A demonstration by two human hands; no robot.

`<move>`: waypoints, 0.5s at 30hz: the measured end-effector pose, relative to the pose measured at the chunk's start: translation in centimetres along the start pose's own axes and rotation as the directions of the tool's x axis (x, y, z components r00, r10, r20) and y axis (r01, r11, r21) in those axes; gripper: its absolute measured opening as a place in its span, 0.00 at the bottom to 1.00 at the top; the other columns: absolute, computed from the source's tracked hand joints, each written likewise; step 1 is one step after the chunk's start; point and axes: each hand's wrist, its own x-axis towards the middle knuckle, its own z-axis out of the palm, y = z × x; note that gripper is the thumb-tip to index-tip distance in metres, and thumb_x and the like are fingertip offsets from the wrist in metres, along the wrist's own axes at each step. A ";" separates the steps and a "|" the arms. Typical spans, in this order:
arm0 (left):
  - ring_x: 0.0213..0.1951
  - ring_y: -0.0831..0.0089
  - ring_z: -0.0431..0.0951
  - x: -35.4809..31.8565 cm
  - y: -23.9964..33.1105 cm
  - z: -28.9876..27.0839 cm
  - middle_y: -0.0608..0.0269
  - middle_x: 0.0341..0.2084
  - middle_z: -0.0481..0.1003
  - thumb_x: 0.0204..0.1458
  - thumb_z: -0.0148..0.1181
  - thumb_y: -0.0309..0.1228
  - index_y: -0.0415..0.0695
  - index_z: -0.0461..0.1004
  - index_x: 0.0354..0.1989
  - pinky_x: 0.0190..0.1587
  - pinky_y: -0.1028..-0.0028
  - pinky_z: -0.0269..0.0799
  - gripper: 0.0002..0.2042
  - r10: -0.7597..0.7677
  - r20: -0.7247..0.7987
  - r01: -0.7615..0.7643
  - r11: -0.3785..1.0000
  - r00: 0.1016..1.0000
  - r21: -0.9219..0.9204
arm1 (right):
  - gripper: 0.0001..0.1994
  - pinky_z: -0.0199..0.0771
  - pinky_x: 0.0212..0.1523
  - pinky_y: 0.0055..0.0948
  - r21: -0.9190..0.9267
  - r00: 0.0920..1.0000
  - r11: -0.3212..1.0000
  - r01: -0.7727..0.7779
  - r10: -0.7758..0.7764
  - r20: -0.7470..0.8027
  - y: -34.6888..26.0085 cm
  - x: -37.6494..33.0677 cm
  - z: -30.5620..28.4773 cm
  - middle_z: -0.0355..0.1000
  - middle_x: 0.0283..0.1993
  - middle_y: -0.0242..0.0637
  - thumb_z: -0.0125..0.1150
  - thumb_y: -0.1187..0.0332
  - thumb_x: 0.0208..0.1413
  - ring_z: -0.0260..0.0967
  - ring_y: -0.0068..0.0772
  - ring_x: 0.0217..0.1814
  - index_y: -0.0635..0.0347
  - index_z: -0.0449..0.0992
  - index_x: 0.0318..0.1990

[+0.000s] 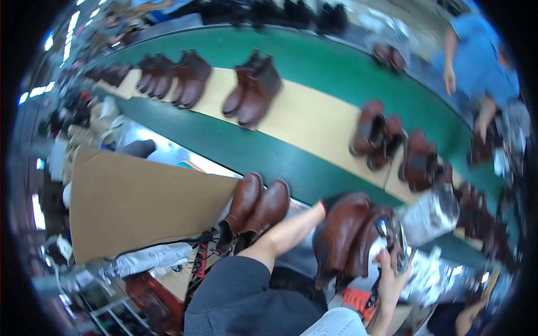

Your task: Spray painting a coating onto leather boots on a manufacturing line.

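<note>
A pair of brown ankle boots (341,232) is in front of me, toes pointing away. My left hand (333,203), in a dark glove with a red hem, is at the far left side of the nearer boot's toe; its fingers are hidden behind the leather. On the right of the pair, my right hand (388,275) is closed round a shiny metal tool (400,252) that looks like a spray gun. An orange-red band (358,299) circles that wrist. Another brown pair (259,208) stands to the left, beyond my left forearm.
A green conveyor (224,143) with a tan strip (314,134) crosses ahead, carrying several pairs of brown boots (255,92). A large cardboard sheet (145,201) stands at left. Clear plastic wrapping (428,215) lies at right. A co-worker in blue (476,56) is across the line.
</note>
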 end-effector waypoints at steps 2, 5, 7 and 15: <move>0.56 0.70 0.67 0.2 0.0 2.5 0.54 0.56 0.65 0.64 0.38 0.34 0.38 0.61 0.59 0.62 0.73 0.59 0.19 -0.015 -0.110 0.052 0.940 0.994 0.336 | 0.12 0.67 0.31 0.22 -0.048 0.999 0.999 -0.014 0.011 -0.052 0.7 -0.5 -0.4 0.67 0.24 0.33 0.59 0.73 0.55 0.65 0.20 0.27 0.73 0.71 0.43; 0.51 0.72 0.70 2.2 -2.1 7.3 0.55 0.53 0.69 0.64 0.40 0.33 0.38 0.64 0.57 0.58 0.74 0.64 0.17 0.448 -0.599 0.463 0.383 0.664 0.800 | 0.18 0.66 0.29 0.23 0.001 0.996 0.996 -0.084 0.084 -0.042 1.4 -1.3 -1.9 0.71 0.26 0.36 0.60 0.69 0.54 0.67 0.24 0.25 0.73 0.69 0.47; 0.50 0.73 0.71 2.4 -2.2 8.4 0.56 0.52 0.70 0.64 0.41 0.33 0.38 0.65 0.56 0.57 0.75 0.65 0.16 0.445 -0.581 0.485 0.321 0.681 0.814 | 0.14 0.68 0.31 0.23 -0.042 0.998 0.998 -0.057 0.057 -0.002 2.2 -1.8 -2.5 0.69 0.26 0.35 0.60 0.71 0.54 0.67 0.23 0.26 0.74 0.70 0.44; 0.50 0.73 0.71 0.2 0.1 3.6 0.56 0.52 0.70 0.64 0.40 0.32 0.38 0.66 0.55 0.57 0.76 0.64 0.16 0.103 -0.156 -0.021 0.891 0.982 0.453 | 0.11 0.65 0.31 0.28 -0.352 0.962 0.917 -0.188 0.245 0.124 -4.2 -2.2 0.8 0.69 0.26 0.35 0.64 0.68 0.52 0.63 0.26 0.28 0.70 0.73 0.33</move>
